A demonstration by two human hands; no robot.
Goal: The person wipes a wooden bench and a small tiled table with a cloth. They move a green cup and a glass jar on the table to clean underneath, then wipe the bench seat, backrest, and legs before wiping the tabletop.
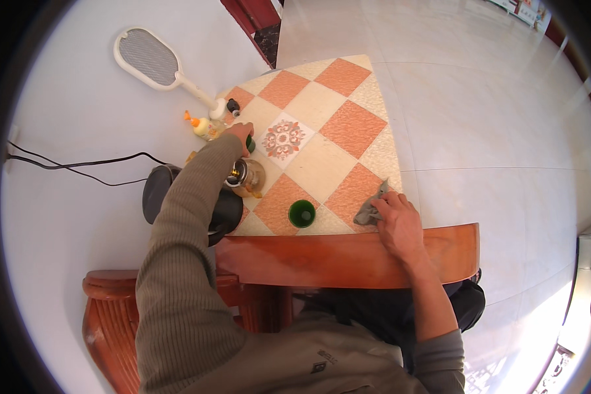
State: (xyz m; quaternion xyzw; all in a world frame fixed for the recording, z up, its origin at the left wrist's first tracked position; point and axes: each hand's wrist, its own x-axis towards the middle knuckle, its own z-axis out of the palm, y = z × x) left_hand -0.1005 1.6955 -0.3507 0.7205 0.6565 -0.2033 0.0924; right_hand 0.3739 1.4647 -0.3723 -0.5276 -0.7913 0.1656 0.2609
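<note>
My left hand (241,132) reaches across to the table's left side, its fingers around a green cup (250,144) that it partly hides. Close by, toward me, stands a glass jar or pot (252,180) with a metal lid and a gold knob. On the right, my right hand (398,216) grips a crumpled grey cloth (369,212) against the tabletop (330,160). A second green cup (302,213) stands upright between my hands, near the wooden front edge.
Along the wall are a yellow pump bottle (205,128), a small dark bottle (233,107) and an upright electric fly swatter (150,59). A black appliance (226,212), partly behind my left sleeve, sits near dark cords (93,162). A carved wooden chair (111,305) stands at lower left.
</note>
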